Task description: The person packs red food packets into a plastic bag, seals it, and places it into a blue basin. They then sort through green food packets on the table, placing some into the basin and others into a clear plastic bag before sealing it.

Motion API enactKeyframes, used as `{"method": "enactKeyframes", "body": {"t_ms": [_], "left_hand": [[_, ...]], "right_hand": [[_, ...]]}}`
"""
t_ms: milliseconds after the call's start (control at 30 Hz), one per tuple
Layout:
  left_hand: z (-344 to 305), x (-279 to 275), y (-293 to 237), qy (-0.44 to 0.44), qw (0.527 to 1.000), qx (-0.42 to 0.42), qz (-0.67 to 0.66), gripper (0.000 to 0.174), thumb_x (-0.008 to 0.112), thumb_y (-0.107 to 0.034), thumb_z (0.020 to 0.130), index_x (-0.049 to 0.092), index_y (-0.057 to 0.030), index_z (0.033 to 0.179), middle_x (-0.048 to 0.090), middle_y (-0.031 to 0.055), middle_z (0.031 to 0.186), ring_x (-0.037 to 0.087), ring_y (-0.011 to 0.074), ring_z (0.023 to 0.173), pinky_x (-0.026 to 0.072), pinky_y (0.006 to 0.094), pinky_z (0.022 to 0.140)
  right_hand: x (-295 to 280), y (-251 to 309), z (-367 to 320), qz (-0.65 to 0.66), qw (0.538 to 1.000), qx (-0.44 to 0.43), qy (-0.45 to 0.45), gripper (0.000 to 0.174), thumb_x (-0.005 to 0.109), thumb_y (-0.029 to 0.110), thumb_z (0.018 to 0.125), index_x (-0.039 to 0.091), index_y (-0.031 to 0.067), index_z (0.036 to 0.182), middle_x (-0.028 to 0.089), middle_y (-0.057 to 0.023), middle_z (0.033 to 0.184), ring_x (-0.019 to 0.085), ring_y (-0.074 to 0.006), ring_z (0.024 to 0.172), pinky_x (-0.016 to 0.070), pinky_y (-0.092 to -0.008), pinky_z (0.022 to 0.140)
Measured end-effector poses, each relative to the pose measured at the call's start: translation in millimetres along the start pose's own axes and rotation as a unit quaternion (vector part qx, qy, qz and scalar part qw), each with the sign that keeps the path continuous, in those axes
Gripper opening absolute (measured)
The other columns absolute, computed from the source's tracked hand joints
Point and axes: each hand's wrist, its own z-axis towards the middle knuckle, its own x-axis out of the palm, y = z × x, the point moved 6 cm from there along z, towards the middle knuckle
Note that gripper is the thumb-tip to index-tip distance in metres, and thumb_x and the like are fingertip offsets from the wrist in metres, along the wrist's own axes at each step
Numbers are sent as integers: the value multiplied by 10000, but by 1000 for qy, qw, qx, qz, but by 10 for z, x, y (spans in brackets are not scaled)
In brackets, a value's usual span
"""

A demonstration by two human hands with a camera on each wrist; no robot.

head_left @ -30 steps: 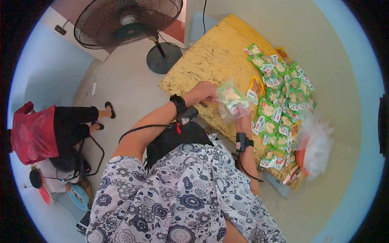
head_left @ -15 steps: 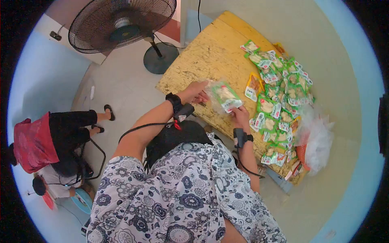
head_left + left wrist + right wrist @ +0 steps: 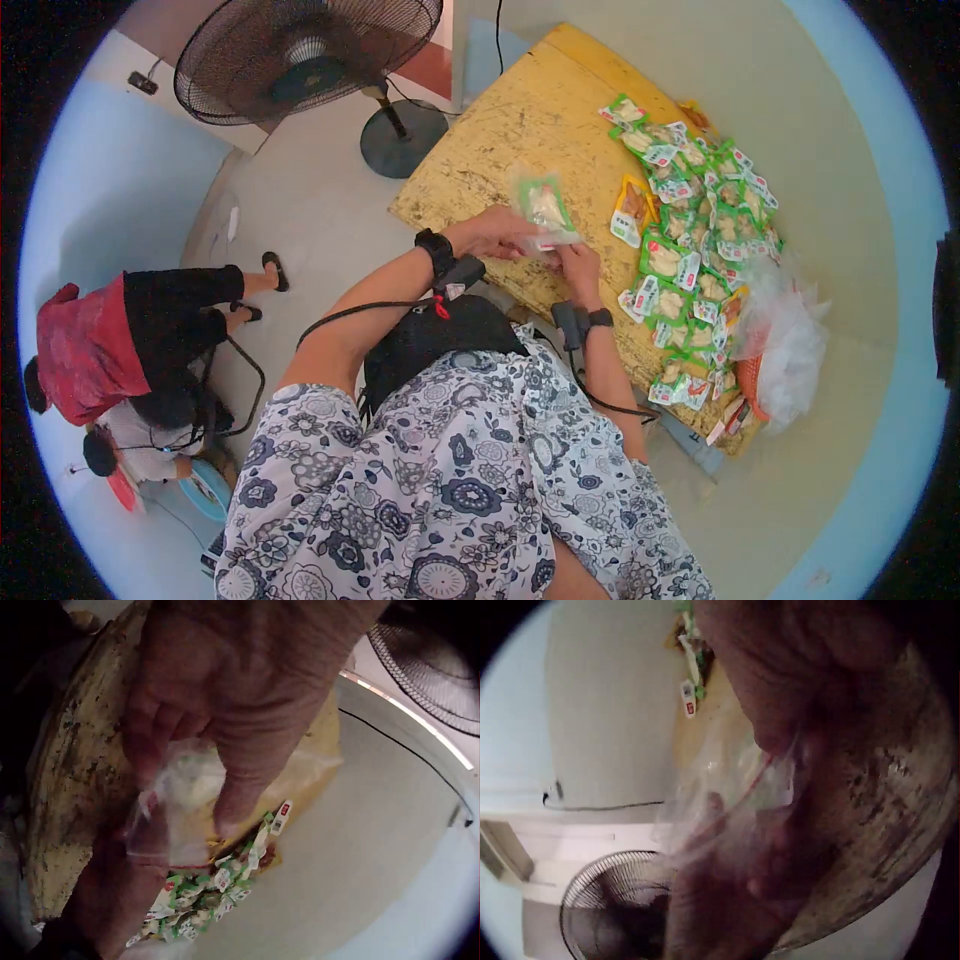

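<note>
A green-edged food packet [image 3: 546, 208] with pale pieces inside sits in a clear plastic bag [image 3: 196, 780] above the near edge of the yellow table [image 3: 480, 150]. The left hand [image 3: 492, 234] holds the bag's left side; in the left wrist view its thumb and fingers lie on either side of the plastic. With its thumb and fingertips the right hand [image 3: 582, 270] pinches the bag's near edge, close beside the left fingers. In the right wrist view the right hand [image 3: 795, 667] grips plastic marked by a thin red line, and the left hand [image 3: 720, 900] is below.
Many similar green packets [image 3: 735, 220] lie piled on the table's right side, beside an orange-yellow packet [image 3: 631, 211]. A bundle of clear bags [image 3: 790, 350] rests on a red basket [image 3: 750, 388]. A standing fan [image 3: 310, 60] and a person in red [image 3: 90, 345] are to the left.
The packet in its bag has moved left and a little away from the body, turning more upright. The right hand has come left, close to the left hand.
</note>
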Motion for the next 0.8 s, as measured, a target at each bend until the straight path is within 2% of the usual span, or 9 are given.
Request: {"method": "enactKeyframes", "body": {"t_ms": [100, 167, 267, 367, 467, 567, 667, 767, 800], "left_hand": [[77, 18, 94, 29, 999, 24, -22, 238, 646, -262, 921, 636, -39, 1004, 622, -4, 774, 551, 80, 582, 450, 210, 472], [219, 32, 309, 95, 995, -18, 5, 215, 634, -207, 920, 640, -32, 1044, 671, 49, 839, 608, 109, 638, 489, 221, 502], [207, 214, 326, 155, 987, -19, 44, 204, 591, -164, 931, 649, -29, 1073, 707, 83, 899, 638, 118, 659, 498, 216, 502], [177, 269, 304, 154, 985, -53, 57, 234, 532, -178, 957, 652, -17, 1076, 718, 95, 930, 638, 115, 649, 492, 208, 497], [184, 87, 388, 159, 973, -120, 118, 294, 484, -234, 982, 661, -18, 1071, 724, 93, 919, 662, 128, 678, 511, 223, 545], [94, 0, 490, 157, 969, -144, 126, 340, 501, -294, 975, 667, -9, 1056, 727, 113, 908, 689, 147, 709, 532, 244, 568], [-30, 70, 405, 157, 953, -158, 205, 361, 552, -333, 945, 673, 1, 1010, 725, 133, 903, 705, 166, 719, 543, 269, 563], [-92, -59, 258, 158, 922, -136, 328, 375, 594, -361, 915, 675, 4, 949, 722, 148, 887, 703, 177, 687, 544, 293, 552], [-79, -117, 188, 159, 909, -122, 366, 381, 606, -370, 906, 675, 5, 928, 721, 154, 880, 700, 179, 671, 543, 300, 548]], "right_hand": [[61, -24, 14, 113, 992, 45, 17, 170, 629, 173, 877, 704, 23, 855, 661, -30, 715, 579, -126, 609, 441, -280, 554], [88, -373, 191, 211, 975, 62, 3, 145, 626, 152, 870, 708, 32, 879, 656, -24, 715, 583, -122, 624, 445, -279, 561], [141, 358, -273, 97, 983, 87, -130, 143, 631, 150, 871, 710, 31, 882, 639, -24, 684, 578, -124, 631, 443, -291, 568], [107, -35, -9, 53, 983, -81, -158, 161, 620, 159, 883, 708, 27, 904, 641, -38, 695, 574, -136, 625, 449, -315, 579], [-117, 198, -96, -1, 983, -124, -135, 177, 599, 158, 894, 705, 23, 938, 646, -51, 717, 570, -150, 622, 454, -337, 587], [-308, -182, 149, -60, 992, -37, -107, 193, 578, 168, 907, 698, 17, 923, 647, -54, 727, 577, -144, 625, 452, -324, 582], [-228, -66, 59, 133, 991, -4, -28, 227, 559, 200, 924, 664, 3, 886, 638, -55, 708, 578, -143, 614, 440, -303, 559], [-322, -172, 48, 118, 992, 7, -46, 360, 579, 388, 931, 627, 32, 917, 638, -50, 725, 614, -143, 609, 422, -266, 497], [-340, -192, 26, 150, 986, 38, -56, 345, 568, 367, 933, 621, 27, 902, 632, -49, 712, 597, -145, 599, 426, -273, 510]]}}
